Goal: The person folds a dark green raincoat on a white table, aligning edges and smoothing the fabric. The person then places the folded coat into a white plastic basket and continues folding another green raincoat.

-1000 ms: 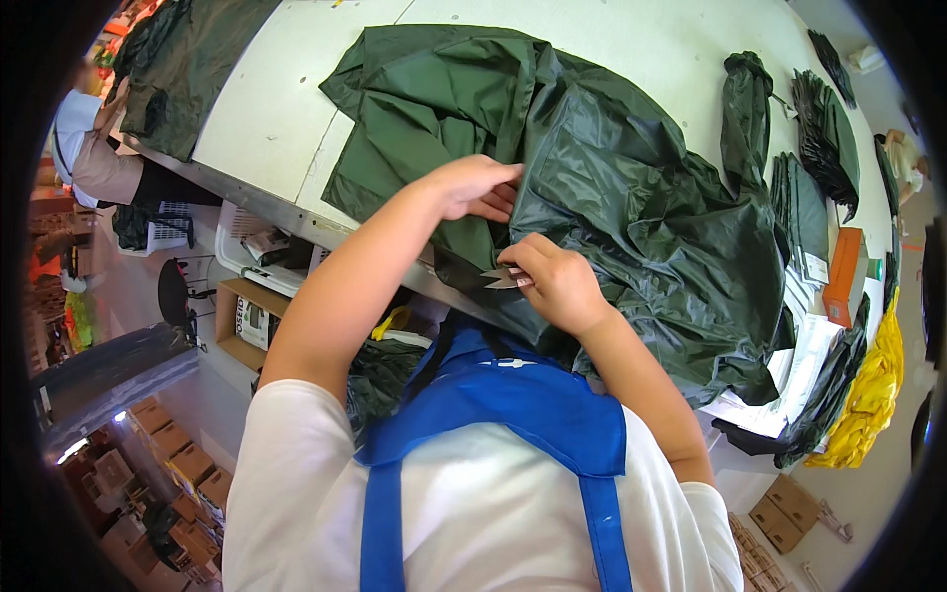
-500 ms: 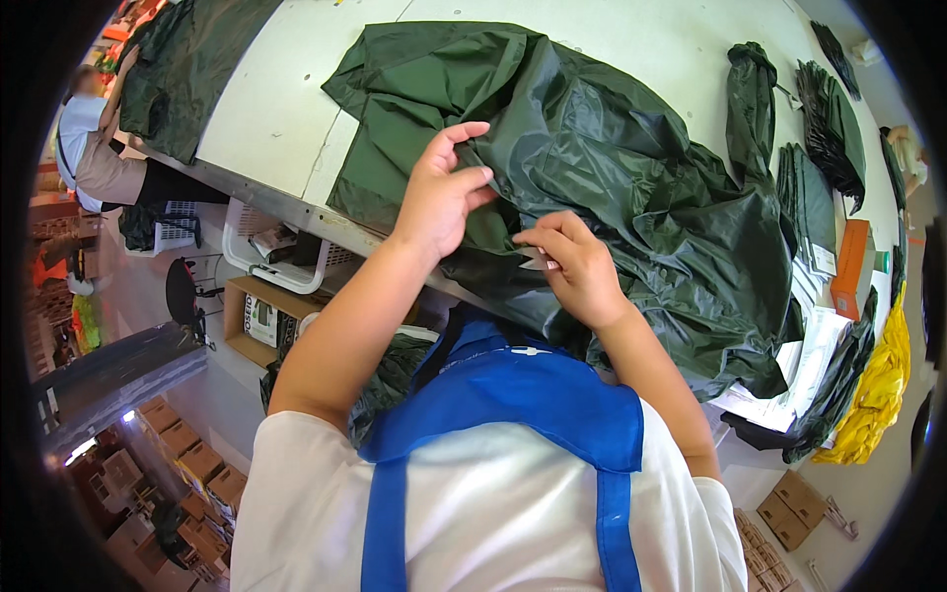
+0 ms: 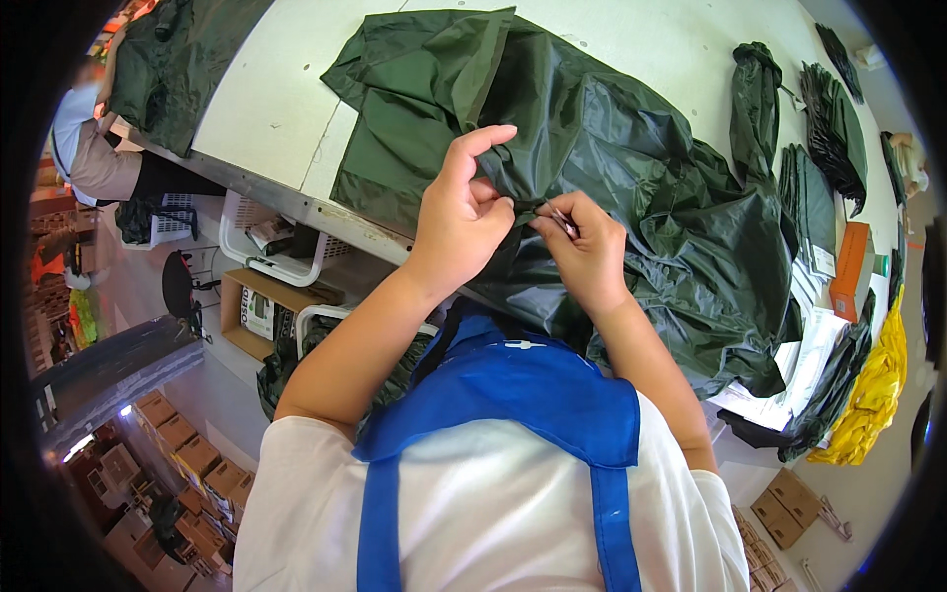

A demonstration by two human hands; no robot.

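Note:
A dark green waterproof garment (image 3: pixel 631 187) lies rumpled across the white table, its near part hanging over the edge toward me. My left hand (image 3: pixel 464 212) pinches a bit of its fabric between thumb and curled fingers, while the index finger sticks out. Close beside it, my right hand (image 3: pixel 584 242) is closed round a small pair of metal thread snips (image 3: pixel 565 223). Their tip points at the pinched fabric; whether the blades touch it I cannot tell.
Beyond the garment is the white table (image 3: pixel 276 109). At right are folded dark green pieces (image 3: pixel 807 202), an orange box (image 3: pixel 850 271), white papers (image 3: pixel 789 380) and yellow fabric (image 3: pixel 873 385). Below the left edge sit a white basket (image 3: pixel 271 261) and a cardboard box (image 3: pixel 237 316). A co-worker (image 3: pixel 99 148) stands at far left.
Both hands have come closer together, the left moving slightly right and down. The snips have turned up toward the pinched fabric. The garment's upper flap has shifted and now stands up in a fold.

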